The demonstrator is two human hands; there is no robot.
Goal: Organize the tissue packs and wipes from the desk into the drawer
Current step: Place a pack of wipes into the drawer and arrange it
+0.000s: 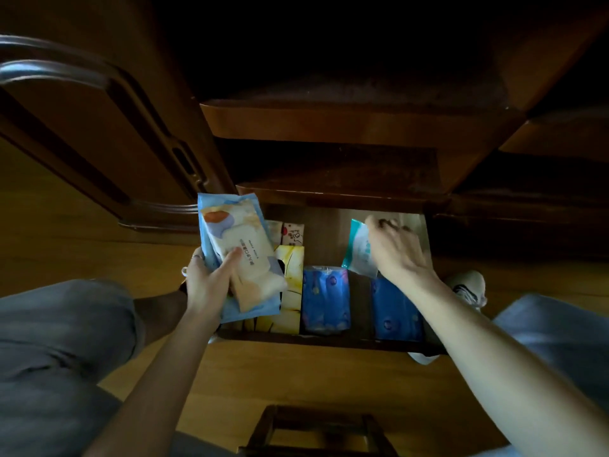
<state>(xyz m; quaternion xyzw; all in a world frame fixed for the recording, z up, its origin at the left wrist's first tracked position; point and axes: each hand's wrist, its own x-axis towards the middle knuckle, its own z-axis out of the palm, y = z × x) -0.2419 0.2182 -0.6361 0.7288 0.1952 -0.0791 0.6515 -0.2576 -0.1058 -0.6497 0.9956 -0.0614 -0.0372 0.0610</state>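
Tissue packs and wipes sit partly in the open bottom drawer [329, 338] and partly in the hands. The left hand [211, 285] grips what look like two pale blue wipes packs [240, 255] stacked together, thumb curled across the top one, held above the drawer's left end. The right hand [395, 249] reaches into the drawer's far right corner, its fingers bent over one teal-and-white wipes pack [357, 249] standing on edge; the fingertips are blurred, so whether they truly pinch it cannot be told for certain. Inside the drawer lie two blue tissue packs [326, 298], one in the middle and the other [395, 311] at the right under the right wrist, with a gap between them. One yellow tissue pack [291, 278] lies at the left, partly covered by the held packs, and beyond it a small patterned pack [291, 234]. Another drawer [346, 123] juts out overhead. Grey-trousered knees [66, 324] flank the drawer, and a pale shoe [471, 286] shows beside the right forearm.
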